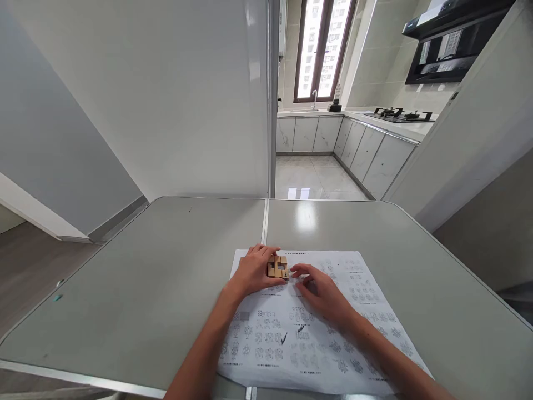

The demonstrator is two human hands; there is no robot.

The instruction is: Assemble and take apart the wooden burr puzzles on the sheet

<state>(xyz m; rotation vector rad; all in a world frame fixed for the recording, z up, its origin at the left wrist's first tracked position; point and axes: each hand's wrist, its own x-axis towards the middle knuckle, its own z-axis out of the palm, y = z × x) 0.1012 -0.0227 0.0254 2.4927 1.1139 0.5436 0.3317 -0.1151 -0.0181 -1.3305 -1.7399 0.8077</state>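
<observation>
A small wooden block puzzle (278,267) made of interlocking pieces rests on the printed sheet (316,355), with a dark mark on its near right corner. My left hand (255,270) grips it from the left, fingers along its far side and thumb along the near side. Just right of the puzzle is my right hand (314,286), its fingers curved and apart, thumb separate, with nothing visible between them. The fingertips stop short of the block by a small gap. Rows of line drawings of puzzle shapes and two dark check-like marks cover the sheet.
The grey table (125,300) has a metal seam (265,222) running across its middle. A small teal bit (57,298) lies near its left edge. Beyond stand a sliding door panel (200,100) and a kitchen with a stove (402,115) and white cabinets (306,134).
</observation>
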